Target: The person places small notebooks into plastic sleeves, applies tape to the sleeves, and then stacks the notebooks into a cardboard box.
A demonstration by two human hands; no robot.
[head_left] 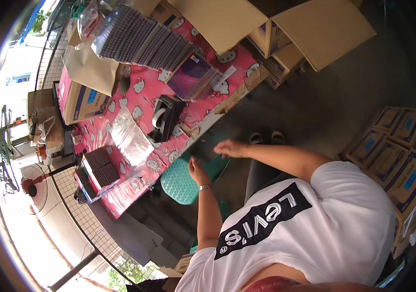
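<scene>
My left hand [197, 172], with a metal-banded watch on its wrist, hovers over the teal plastic stool [181, 182] by the table edge. Its fingers are loosely extended, and nothing shows in them. To its right my right hand [231, 148] is held in the air with loosely spread fingers, also with nothing in it. Nearest to both on the table are a black tape dispenser [167, 117] with a roll of tape and a flat clear plastic bag [131, 137]. Behind them lies a long row of spiral notebooks [142, 41], with a purple-covered one [188, 78] at its near end.
A pink cartoon-patterned cloth [142, 100] covers the table. An open cardboard box [310, 34] stands at the far right, a carton [85, 103] at the left. Dark notebook stacks [101, 168] sit at the left end. Several closed cartons [393, 163] are piled at right; a fan [33, 189] stands left.
</scene>
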